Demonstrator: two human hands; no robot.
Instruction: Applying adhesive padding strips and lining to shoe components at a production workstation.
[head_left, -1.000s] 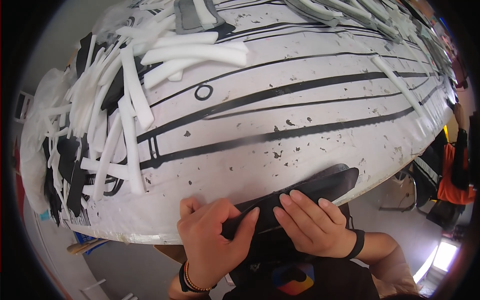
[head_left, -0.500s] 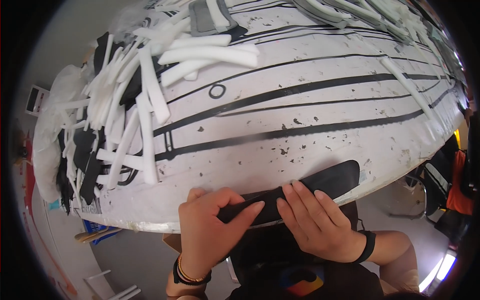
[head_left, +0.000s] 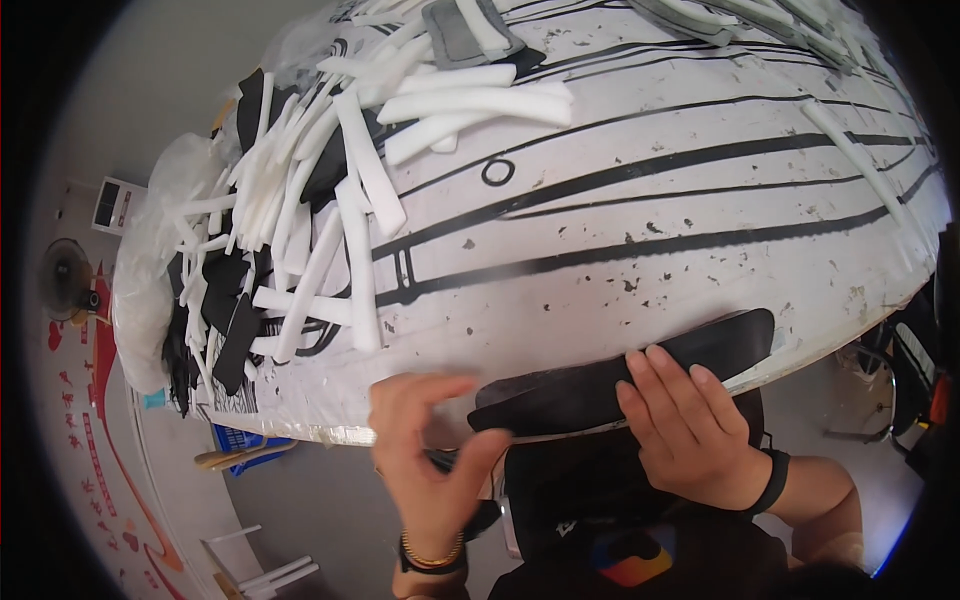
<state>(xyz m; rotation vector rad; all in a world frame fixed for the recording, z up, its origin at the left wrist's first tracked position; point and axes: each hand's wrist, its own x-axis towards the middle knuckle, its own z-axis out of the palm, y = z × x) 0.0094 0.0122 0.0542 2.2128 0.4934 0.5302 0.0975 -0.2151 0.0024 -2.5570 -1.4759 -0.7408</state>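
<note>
Along the near edge of the table lies a long black strip of flat, flexible material [head_left: 560,395], its right end rounded. At its left part two layers show, one slightly offset behind the other. My right hand [head_left: 690,430] rests flat over the middle of the strip, fingers stretched out and pressing it down. Just off the strip's left end hovers my left hand [head_left: 425,445], thumb and fingers apart with nothing between them.
White foam strips [head_left: 365,265] and black pieces [head_left: 235,345] are heaped at the left, beside a clear plastic bag [head_left: 140,310]. Grey pads [head_left: 475,35] lie at the far side. A lone white strip [head_left: 855,160] is at the right. Below the table stands a blue crate [head_left: 245,445].
My left hand has let go of the black strip's left end and opened beside it. My right hand stays on the strip. The whole view has shifted, moving the scene rightward.
</note>
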